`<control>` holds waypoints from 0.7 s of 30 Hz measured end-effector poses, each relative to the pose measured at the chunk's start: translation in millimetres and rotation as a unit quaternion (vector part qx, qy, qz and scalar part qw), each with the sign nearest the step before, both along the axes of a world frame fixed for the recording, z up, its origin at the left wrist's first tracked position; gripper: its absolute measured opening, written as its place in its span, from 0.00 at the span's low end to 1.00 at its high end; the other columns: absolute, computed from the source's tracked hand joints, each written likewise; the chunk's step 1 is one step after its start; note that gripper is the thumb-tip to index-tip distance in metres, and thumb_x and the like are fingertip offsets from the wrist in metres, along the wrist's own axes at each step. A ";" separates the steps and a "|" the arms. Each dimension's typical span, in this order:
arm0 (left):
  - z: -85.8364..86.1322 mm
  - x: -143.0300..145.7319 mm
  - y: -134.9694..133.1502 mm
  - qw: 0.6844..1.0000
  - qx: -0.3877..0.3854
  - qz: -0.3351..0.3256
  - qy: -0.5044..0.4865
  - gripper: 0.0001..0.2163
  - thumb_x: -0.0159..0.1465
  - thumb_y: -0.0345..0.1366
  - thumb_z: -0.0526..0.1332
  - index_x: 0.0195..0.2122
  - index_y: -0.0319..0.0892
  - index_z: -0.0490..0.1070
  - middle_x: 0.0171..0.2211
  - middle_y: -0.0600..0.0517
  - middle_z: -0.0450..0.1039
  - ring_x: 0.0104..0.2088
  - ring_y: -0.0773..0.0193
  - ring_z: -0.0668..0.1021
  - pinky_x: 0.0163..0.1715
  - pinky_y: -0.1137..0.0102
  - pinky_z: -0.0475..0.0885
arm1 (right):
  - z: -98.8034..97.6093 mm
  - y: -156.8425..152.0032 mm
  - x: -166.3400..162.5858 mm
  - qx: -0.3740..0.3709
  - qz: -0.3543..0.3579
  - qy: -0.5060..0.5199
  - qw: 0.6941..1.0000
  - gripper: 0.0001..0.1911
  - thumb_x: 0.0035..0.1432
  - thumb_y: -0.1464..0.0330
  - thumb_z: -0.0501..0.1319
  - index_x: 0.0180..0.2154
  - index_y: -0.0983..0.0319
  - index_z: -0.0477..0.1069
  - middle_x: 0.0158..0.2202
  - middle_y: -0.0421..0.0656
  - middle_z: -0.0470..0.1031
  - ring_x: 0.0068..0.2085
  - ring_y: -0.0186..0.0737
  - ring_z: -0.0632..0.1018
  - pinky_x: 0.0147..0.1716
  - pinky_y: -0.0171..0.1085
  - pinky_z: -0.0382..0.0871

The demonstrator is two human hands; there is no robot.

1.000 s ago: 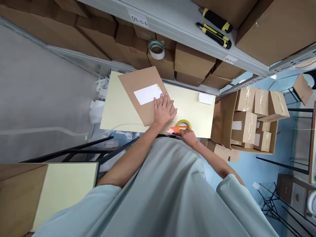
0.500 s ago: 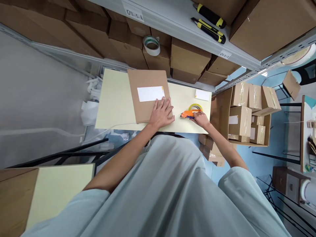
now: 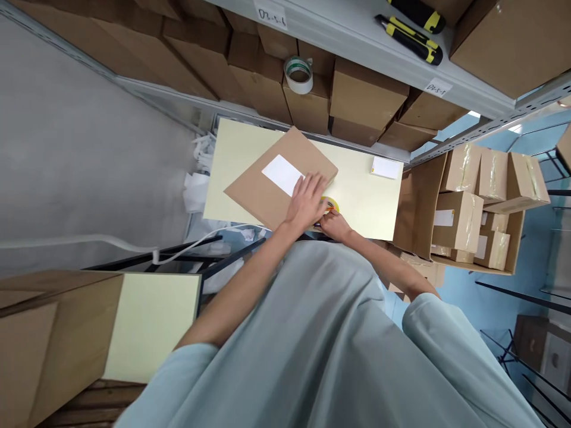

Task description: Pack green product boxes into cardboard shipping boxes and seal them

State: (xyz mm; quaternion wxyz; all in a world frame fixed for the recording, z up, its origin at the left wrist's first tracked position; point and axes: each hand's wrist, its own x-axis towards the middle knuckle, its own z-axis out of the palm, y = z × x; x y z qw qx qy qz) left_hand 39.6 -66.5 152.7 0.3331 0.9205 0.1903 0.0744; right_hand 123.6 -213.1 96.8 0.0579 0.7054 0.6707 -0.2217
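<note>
A flat brown cardboard box [image 3: 263,193] with a white label [image 3: 282,173] lies turned at an angle on the pale yellow table [image 3: 366,205]. My left hand [image 3: 307,203] rests on its near right part, fingers stretched out over the label's edge. Close against it, my right hand [image 3: 335,226] is closed around an orange tape dispenser with a yellow-rimmed roll [image 3: 332,204]. Most of the dispenser is hidden behind my hands, at the box's near right side. Whether the tape touches the box, I cannot tell.
A small stack of white labels [image 3: 386,167] lies at the table's right end. Beyond stands a shelf with boxes, a white tape roll [image 3: 298,75] and utility knives [image 3: 413,41]. An open carton [image 3: 414,208] of taped boxes is at right. A white cable [image 3: 196,244] hangs at left.
The box has turned on the table, one corner now pointing toward the shelf. My right hand has brought the dispenser leftward to the box, beside my left hand. The camera view has shifted.
</note>
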 end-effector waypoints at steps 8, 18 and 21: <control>-37.7 84.6 6.0 1.000 -0.022 -0.002 -0.001 0.25 0.76 0.29 0.52 0.73 0.38 0.69 0.79 0.39 0.61 0.84 0.46 0.45 0.82 0.41 0.33 | -1.0 -7.1 -10.6 0.008 -0.043 0.009 0.999 0.20 0.79 0.59 0.60 0.51 0.70 0.79 0.44 0.60 0.87 0.46 0.56 0.85 0.57 0.49 0.72; -42.9 72.0 13.3 0.999 -0.008 -0.039 0.000 0.31 0.72 0.24 0.47 0.75 0.33 0.65 0.76 0.34 0.66 0.84 0.45 0.47 0.82 0.38 0.42 | 2.4 -54.2 -4.0 0.012 -0.051 0.045 0.998 0.16 0.78 0.61 0.61 0.55 0.65 0.79 0.42 0.51 0.87 0.43 0.51 0.84 0.59 0.49 0.73; -42.9 71.5 13.1 0.999 0.001 -0.038 0.004 0.29 0.73 0.24 0.45 0.74 0.33 0.67 0.75 0.33 0.67 0.84 0.45 0.48 0.82 0.39 0.44 | 6.5 -88.9 18.5 0.003 -0.080 0.038 0.996 0.18 0.78 0.58 0.62 0.56 0.67 0.77 0.43 0.54 0.87 0.43 0.52 0.84 0.60 0.50 0.72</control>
